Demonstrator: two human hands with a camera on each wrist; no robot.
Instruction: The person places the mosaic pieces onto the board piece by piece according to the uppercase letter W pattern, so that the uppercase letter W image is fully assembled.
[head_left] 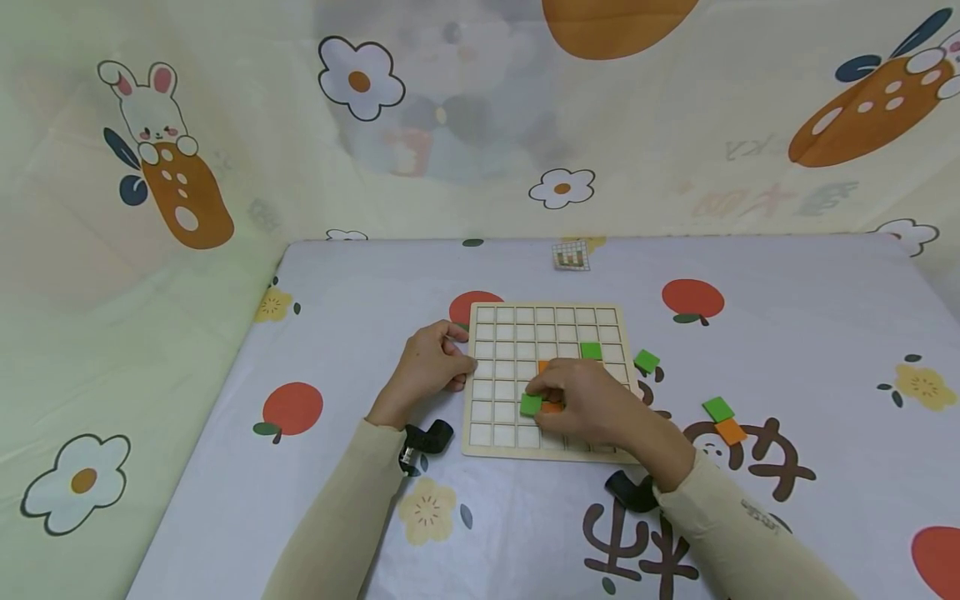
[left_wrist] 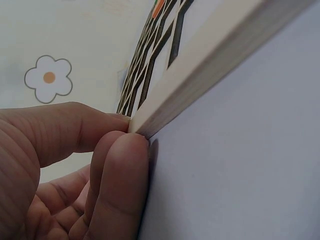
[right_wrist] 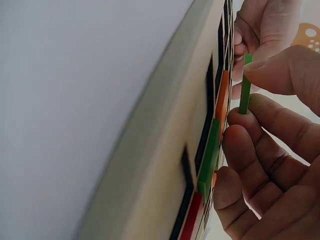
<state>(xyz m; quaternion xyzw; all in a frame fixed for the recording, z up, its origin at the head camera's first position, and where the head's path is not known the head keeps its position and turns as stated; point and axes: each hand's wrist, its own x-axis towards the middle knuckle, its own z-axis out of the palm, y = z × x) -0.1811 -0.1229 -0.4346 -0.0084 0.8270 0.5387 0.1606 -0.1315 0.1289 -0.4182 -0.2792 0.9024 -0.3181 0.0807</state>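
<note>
A wooden grid board (head_left: 495, 452) lies flat on the white cloth. At its left edge, the thumb and fingers of my left hand (head_left: 431, 360) hold the rim; the left wrist view shows the thumb tip (left_wrist: 127, 155) against the board's edge (left_wrist: 200, 70). Over the lower middle cells, my right hand (head_left: 592, 402) pinches a green square tile (right_wrist: 246, 85), tilted on edge and just above the board in the right wrist view. Orange tiles (head_left: 551, 407) and another green tile (head_left: 591, 351) sit in cells. My right hand hides part of the board; a red tile (right_wrist: 191, 217) shows there.
Right of the board lie a loose green tile (head_left: 647, 361), and farther right a green tile (head_left: 718, 408) touching an orange tile (head_left: 731, 431). A small pattern card (head_left: 572, 256) lies behind the board. Printed cloth walls (head_left: 465, 200) rise at the back and left.
</note>
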